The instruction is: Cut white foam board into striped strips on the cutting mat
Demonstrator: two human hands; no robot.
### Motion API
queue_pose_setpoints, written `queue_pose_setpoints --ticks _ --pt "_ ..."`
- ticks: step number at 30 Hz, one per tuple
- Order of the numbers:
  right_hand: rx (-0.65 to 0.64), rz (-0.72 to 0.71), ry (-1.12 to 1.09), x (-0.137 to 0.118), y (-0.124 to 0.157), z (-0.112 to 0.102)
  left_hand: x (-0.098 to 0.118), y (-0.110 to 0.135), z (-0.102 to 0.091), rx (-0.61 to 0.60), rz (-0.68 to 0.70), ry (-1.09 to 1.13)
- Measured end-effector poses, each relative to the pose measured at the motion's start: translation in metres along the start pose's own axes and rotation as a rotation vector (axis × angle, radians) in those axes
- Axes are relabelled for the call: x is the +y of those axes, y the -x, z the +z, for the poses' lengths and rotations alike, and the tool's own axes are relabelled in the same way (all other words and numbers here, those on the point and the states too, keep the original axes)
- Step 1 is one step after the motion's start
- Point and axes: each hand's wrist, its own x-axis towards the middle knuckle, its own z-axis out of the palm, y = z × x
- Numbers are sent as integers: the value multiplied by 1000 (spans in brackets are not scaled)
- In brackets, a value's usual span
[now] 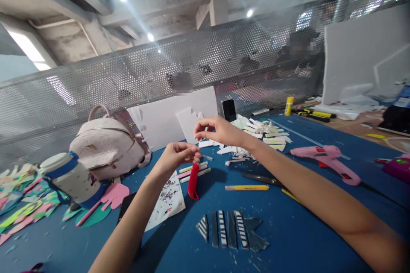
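In the head view my left hand (pixel 180 154) is closed in a pinch, and a soft red curved strip (pixel 193 183) hangs just below its fingertips. My right hand (pixel 218 131) is a little higher and to the right, fingers curled in a pinch; anything between them is too small to make out. Behind the red strip lie several pale-capped marker pens (pixel 203 171). Nearer me, a fish-like shape of dark pieces with white stripes (pixel 231 229) lies flat in separate sections. A yellow pen-like tool (pixel 246 188) rests beyond it.
Right of my forearm lies a pink glue gun (pixel 323 157); scissors (pixel 261 178) are partly under that arm. White scraps (pixel 262 130), a phone (pixel 229 110) and a glue stick (pixel 288 105) stand behind. At left are a bottle (pixel 72 179), a backpack (pixel 104 147) and coloured cutouts (pixel 25 204).
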Motion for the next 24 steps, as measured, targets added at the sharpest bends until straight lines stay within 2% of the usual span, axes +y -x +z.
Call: queue_pose_setpoints --ticks 10,18,21,24 --pt "7 -23 -123 -7 0 -7 1 -1 -2 -31 -14 92" --pt "44 -17 -45 -4 0 -1 -3 2 3 -96 11 13" --pt "42 -11 -35 -1 -1 2 -3 2 4 -109 46 -41" --pt "81 -2 6 0 -1 -1 2 3 3 -68 167 -77"
